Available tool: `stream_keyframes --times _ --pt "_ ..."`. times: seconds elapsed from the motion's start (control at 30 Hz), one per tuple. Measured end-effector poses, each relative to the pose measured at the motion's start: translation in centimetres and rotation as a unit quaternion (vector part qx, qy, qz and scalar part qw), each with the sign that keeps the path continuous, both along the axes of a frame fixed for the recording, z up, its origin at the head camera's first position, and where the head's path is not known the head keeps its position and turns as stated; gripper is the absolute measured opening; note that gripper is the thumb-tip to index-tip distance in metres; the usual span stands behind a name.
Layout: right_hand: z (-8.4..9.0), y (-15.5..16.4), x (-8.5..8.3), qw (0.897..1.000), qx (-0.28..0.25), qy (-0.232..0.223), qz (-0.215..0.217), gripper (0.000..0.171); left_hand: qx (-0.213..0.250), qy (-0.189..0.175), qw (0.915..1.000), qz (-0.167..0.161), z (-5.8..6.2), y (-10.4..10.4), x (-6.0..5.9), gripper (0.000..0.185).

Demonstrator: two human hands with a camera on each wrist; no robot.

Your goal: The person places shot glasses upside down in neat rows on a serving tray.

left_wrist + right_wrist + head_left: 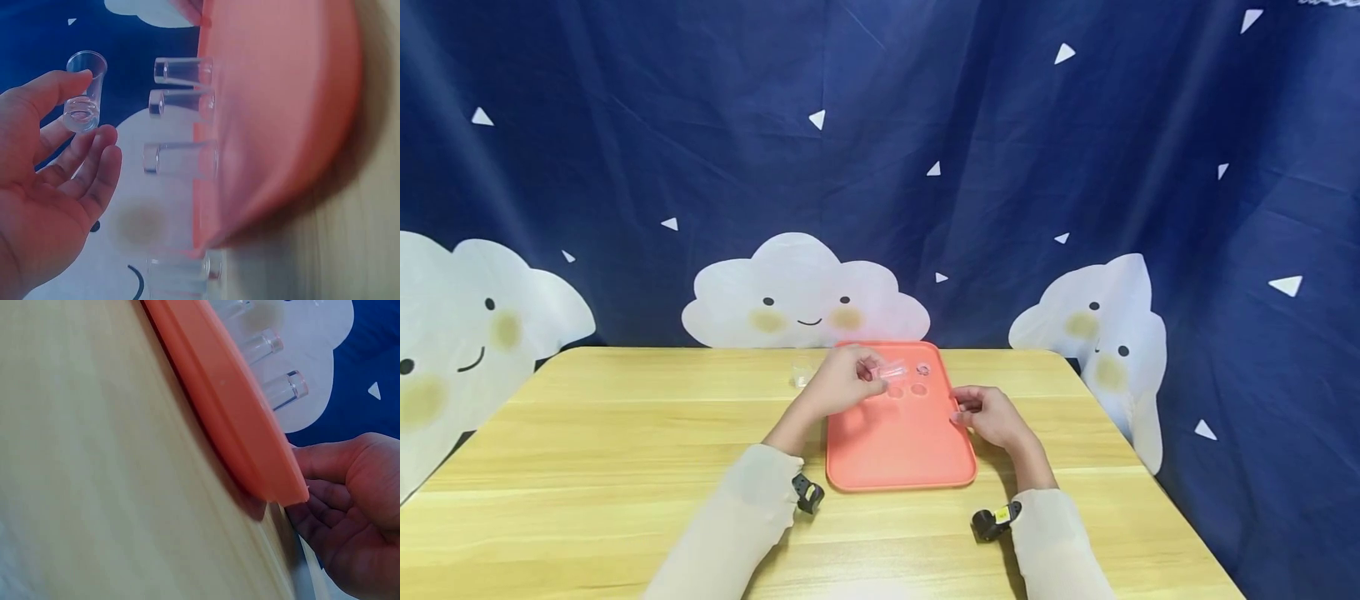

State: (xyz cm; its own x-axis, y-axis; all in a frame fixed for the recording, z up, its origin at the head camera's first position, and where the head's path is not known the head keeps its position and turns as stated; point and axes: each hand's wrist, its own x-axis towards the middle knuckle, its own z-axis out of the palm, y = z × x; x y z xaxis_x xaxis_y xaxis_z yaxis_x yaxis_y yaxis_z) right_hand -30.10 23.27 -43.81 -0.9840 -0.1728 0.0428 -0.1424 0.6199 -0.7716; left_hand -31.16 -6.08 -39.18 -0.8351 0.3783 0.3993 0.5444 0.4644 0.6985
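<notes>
Head view shows, nearest, two sleeved forearms on the wooden bench. Beyond them the right hand rests at the right rim of the orange tray, fingers loosely curled and holding nothing. Farther on, the left hand pinches a small clear cup between thumb and fingertips, lifted above the tray's far end. Three more clear cups stand on the tray there, and another sits on the bench just left of it. Judging by this, one cup is in hand and the others remain untouched.
</notes>
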Motion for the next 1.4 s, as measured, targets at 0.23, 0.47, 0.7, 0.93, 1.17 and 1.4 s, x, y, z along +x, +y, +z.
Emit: stream_keyframes --times 0.23,0.47,0.7,0.93,1.17,1.4 --pt "-0.2 0.1 -0.1 1.0 0.003 0.005 0.002 0.04 0.013 -0.007 0.9999 0.005 -0.1 2.0 -0.1 0.021" --pt "-0.1 0.1 -0.2 1.0 0.002 0.004 0.003 0.039 0.023 -0.017 0.9996 -0.003 0.2 4.0 -0.2 0.023" --pt "0.2 0.1 -0.3 1.0 0.006 0.002 0.003 0.039 0.041 -0.03 0.9987 -0.005 0.6 5.3 -0.1 0.019" --pt "0.1 0.0 -0.3 1.0 0.005 0.002 0.012 0.039 0.065 -0.042 0.997 0.007 0.2 6.1 -0.4 0.02" --pt "0.1 0.0 -0.4 1.0 -0.001 -0.001 0.011 0.039 0.069 -0.055 0.9959 0.018 -0.6 6.9 -0.6 0.02" --pt "0.2 0.1 -0.4 1.0 -0.004 0.003 0.012 0.039 0.052 -0.057 0.9969 0.017 -1.3 7.6 -0.6 0.02"
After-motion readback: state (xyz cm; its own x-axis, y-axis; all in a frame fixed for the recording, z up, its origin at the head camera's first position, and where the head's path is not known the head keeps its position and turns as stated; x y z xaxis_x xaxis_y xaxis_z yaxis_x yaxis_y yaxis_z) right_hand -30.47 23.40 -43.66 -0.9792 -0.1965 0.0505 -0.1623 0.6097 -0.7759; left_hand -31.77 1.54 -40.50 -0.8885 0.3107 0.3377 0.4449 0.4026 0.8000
